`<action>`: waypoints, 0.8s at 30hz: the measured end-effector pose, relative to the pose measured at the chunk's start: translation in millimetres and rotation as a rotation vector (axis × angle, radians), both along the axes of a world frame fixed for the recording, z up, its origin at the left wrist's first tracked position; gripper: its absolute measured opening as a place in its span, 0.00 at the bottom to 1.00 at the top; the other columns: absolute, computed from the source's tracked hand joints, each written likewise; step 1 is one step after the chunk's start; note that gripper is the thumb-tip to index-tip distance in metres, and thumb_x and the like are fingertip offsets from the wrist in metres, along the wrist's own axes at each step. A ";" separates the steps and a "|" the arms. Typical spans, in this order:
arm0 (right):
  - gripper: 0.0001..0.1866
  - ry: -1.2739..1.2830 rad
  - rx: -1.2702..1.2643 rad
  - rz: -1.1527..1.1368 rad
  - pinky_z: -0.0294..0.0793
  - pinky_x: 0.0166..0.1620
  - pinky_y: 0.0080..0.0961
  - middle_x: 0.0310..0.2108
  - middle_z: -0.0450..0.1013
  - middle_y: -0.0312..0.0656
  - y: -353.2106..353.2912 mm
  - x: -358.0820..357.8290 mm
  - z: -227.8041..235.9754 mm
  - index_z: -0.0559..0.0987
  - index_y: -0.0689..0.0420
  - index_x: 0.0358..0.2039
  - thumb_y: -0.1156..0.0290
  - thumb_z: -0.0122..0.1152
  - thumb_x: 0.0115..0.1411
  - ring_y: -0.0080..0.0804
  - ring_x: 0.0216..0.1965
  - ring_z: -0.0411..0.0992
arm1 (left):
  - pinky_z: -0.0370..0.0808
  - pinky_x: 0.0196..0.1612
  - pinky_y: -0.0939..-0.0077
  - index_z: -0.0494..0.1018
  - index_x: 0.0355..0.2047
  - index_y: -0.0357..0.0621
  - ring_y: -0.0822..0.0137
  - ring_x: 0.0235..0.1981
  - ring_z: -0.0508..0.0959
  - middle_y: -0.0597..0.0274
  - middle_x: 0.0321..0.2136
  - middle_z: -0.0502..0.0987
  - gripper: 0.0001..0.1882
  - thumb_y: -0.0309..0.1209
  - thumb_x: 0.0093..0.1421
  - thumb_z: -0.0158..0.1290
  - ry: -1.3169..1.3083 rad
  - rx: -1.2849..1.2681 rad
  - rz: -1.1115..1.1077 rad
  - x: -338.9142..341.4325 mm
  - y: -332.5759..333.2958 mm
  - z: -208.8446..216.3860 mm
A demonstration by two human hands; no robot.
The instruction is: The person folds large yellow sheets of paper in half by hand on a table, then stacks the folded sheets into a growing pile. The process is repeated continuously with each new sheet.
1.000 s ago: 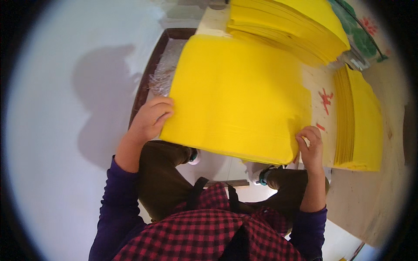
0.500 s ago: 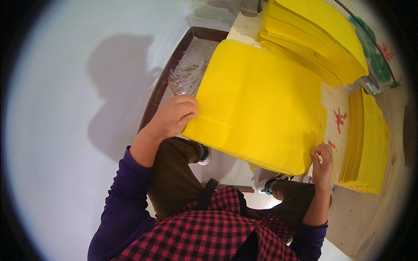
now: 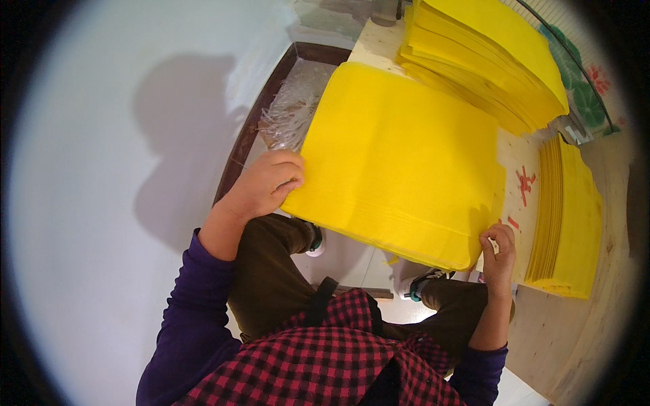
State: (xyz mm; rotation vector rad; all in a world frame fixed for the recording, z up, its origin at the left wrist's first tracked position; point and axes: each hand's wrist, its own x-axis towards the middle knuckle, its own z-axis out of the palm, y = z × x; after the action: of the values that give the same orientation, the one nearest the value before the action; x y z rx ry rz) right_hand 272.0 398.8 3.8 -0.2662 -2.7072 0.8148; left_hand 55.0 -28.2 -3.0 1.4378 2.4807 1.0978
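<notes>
A stack of soft yellow fabric sheets point(image 3: 399, 162) lies in front of me, its near edge hanging a little past the table. At the near left corner, my left hand point(image 3: 267, 183) is closed, with the fingertips pinching the edge of the sheets. My right hand point(image 3: 500, 254) has thumb and forefinger pinched together at the near right corner. The fingertips there touch the fabric's edge. Faint fold lines run across the sheets near the front. How many layers each hand grips is hidden.
A taller pile of yellow sheets point(image 3: 487, 61) leans at the back of the wooden table point(image 3: 379, 47). Another yellow stack point(image 3: 569, 223) stands at the right. Red strips point(image 3: 525, 184) lie between. Clear plastic strands point(image 3: 288, 115) sit at the left, beside the wall point(image 3: 88, 203).
The whole view has shifted very slightly. Both hands keep their places at the two near corners, and the fabric's front edge looks a little flatter.
</notes>
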 end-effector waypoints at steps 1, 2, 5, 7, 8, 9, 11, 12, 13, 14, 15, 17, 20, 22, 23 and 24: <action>0.06 0.002 0.001 0.004 0.67 0.49 0.32 0.36 0.69 0.46 -0.1 0.1 -0.2 0.74 0.62 0.29 0.83 0.60 0.50 0.43 0.43 0.69 | 0.69 0.51 0.62 0.73 0.32 0.40 0.54 0.46 0.73 0.56 0.41 0.73 0.07 0.22 0.51 0.57 0.020 -0.011 0.027 1.1 -0.3 0.4; 0.06 0.005 -0.001 0.009 0.67 0.49 0.32 0.36 0.69 0.46 0.0 0.0 -0.4 0.74 0.62 0.29 0.83 0.60 0.50 0.43 0.42 0.69 | 0.69 0.51 0.62 0.74 0.33 0.40 0.54 0.46 0.73 0.56 0.42 0.73 0.08 0.22 0.51 0.58 0.028 -0.016 0.061 3.4 -0.6 0.8; 0.06 -0.001 0.004 0.023 0.67 0.49 0.32 0.35 0.69 0.46 0.5 -1.1 -0.8 0.74 0.62 0.29 0.83 0.60 0.50 0.43 0.42 0.69 | 0.69 0.51 0.63 0.74 0.34 0.40 0.54 0.47 0.72 0.57 0.43 0.73 0.11 0.22 0.49 0.59 0.011 -0.042 0.090 4.1 -2.9 2.3; 0.06 0.007 0.016 0.029 0.68 0.48 0.31 0.35 0.69 0.45 0.3 -1.5 -0.9 0.74 0.61 0.29 0.84 0.59 0.50 0.41 0.41 0.69 | 0.69 0.51 0.63 0.74 0.34 0.40 0.54 0.47 0.72 0.57 0.43 0.73 0.11 0.22 0.49 0.60 -0.002 -0.044 0.079 2.6 -4.4 1.8; 0.07 0.020 0.025 0.030 0.68 0.47 0.30 0.34 0.69 0.44 -0.1 -1.6 -1.2 0.73 0.61 0.29 0.84 0.59 0.50 0.40 0.39 0.69 | 0.69 0.51 0.63 0.74 0.34 0.40 0.54 0.47 0.72 0.57 0.43 0.73 0.10 0.22 0.49 0.60 -0.003 -0.036 0.070 1.6 -5.2 1.0; 0.07 0.032 0.034 0.032 0.69 0.46 0.29 0.34 0.69 0.43 -0.2 -1.7 -1.5 0.73 0.61 0.29 0.85 0.58 0.51 0.38 0.38 0.69 | 0.69 0.51 0.63 0.74 0.33 0.40 0.53 0.47 0.72 0.57 0.43 0.73 0.10 0.22 0.49 0.60 -0.004 -0.028 0.061 0.7 -5.8 0.0; 0.07 0.029 0.029 0.033 0.69 0.46 0.29 0.34 0.69 0.43 0.1 -1.6 -1.8 0.73 0.61 0.30 0.85 0.58 0.51 0.38 0.38 0.69 | 0.69 0.50 0.63 0.75 0.33 0.40 0.53 0.47 0.73 0.57 0.43 0.74 0.09 0.22 0.49 0.59 0.001 -0.007 0.056 -0.5 -6.5 -2.7; 0.07 0.027 0.027 0.034 0.69 0.46 0.29 0.34 0.69 0.43 0.2 -1.5 -2.0 0.73 0.61 0.30 0.85 0.58 0.51 0.38 0.38 0.69 | 0.69 0.50 0.63 0.75 0.32 0.40 0.53 0.46 0.73 0.57 0.43 0.74 0.09 0.22 0.50 0.59 0.006 0.005 0.048 -0.9 -6.9 -3.7; 0.07 0.030 0.031 0.037 0.69 0.45 0.29 0.34 0.69 0.43 0.5 -1.6 -2.5 0.73 0.61 0.30 0.85 0.58 0.51 0.38 0.38 0.69 | 0.69 0.50 0.63 0.75 0.32 0.40 0.53 0.46 0.73 0.57 0.42 0.74 0.08 0.22 0.50 0.59 0.007 0.006 0.051 -1.2 -7.2 -4.5; 0.07 0.033 0.036 0.040 0.69 0.45 0.28 0.34 0.69 0.44 0.9 -1.9 -2.9 0.73 0.61 0.30 0.85 0.58 0.51 0.38 0.38 0.69 | 0.70 0.50 0.63 0.75 0.31 0.40 0.53 0.46 0.73 0.57 0.42 0.74 0.08 0.22 0.50 0.59 0.011 0.010 0.049 -1.4 -7.1 -4.9; 0.07 0.036 0.041 0.043 0.69 0.45 0.28 0.34 0.69 0.44 1.1 -2.0 -3.2 0.73 0.61 0.30 0.85 0.58 0.51 0.38 0.38 0.69 | 0.70 0.50 0.63 0.75 0.31 0.41 0.53 0.45 0.74 0.56 0.42 0.74 0.07 0.22 0.50 0.59 0.014 0.014 0.047 -1.5 -6.8 -5.0; 0.07 0.030 0.036 0.034 0.69 0.45 0.28 0.34 0.69 0.44 1.1 -1.9 -3.6 0.73 0.61 0.30 0.85 0.58 0.51 0.38 0.38 0.69 | 0.70 0.49 0.63 0.75 0.31 0.41 0.54 0.45 0.74 0.56 0.41 0.74 0.06 0.22 0.51 0.58 0.027 0.021 0.042 -1.5 -5.6 -4.3; 0.06 0.021 0.024 0.034 0.68 0.45 0.28 0.34 0.69 0.44 0.7 -2.1 -2.6 0.72 0.62 0.30 0.85 0.58 0.51 0.38 0.38 0.69 | 0.71 0.45 0.63 0.74 0.30 0.39 0.52 0.41 0.74 0.54 0.37 0.75 0.06 0.21 0.50 0.57 0.038 0.046 0.075 -0.9 -3.0 -2.8; 0.06 0.013 0.017 0.036 0.68 0.46 0.28 0.34 0.69 0.44 0.0 -2.3 -1.2 0.72 0.62 0.29 0.85 0.57 0.52 0.38 0.38 0.69 | 0.71 0.42 0.64 0.73 0.30 0.38 0.51 0.38 0.75 0.53 0.35 0.75 0.06 0.22 0.51 0.57 0.027 0.092 0.141 -0.7 -3.1 -1.9; 0.06 0.007 0.014 0.034 0.68 0.46 0.28 0.34 0.69 0.44 -0.4 -2.2 -0.3 0.72 0.62 0.29 0.85 0.57 0.52 0.38 0.38 0.69 | 0.71 0.41 0.65 0.73 0.30 0.38 0.51 0.37 0.75 0.53 0.34 0.75 0.05 0.23 0.53 0.56 0.015 0.128 0.189 -1.0 -3.6 -2.0; 0.05 -0.009 -0.002 0.025 0.68 0.46 0.28 0.34 0.69 0.44 -1.0 -2.2 0.3 0.72 0.62 0.29 0.84 0.57 0.52 0.39 0.39 0.69 | 0.71 0.39 0.65 0.73 0.30 0.37 0.51 0.35 0.75 0.52 0.33 0.75 0.04 0.24 0.54 0.56 -0.003 0.166 0.245 -1.4 -4.4 -2.3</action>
State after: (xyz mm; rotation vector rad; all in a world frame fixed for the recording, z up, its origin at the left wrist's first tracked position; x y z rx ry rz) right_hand 269.7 397.8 4.1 -0.2369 -2.7232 0.8250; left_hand 53.6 -32.6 -5.3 1.1868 2.6740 1.3763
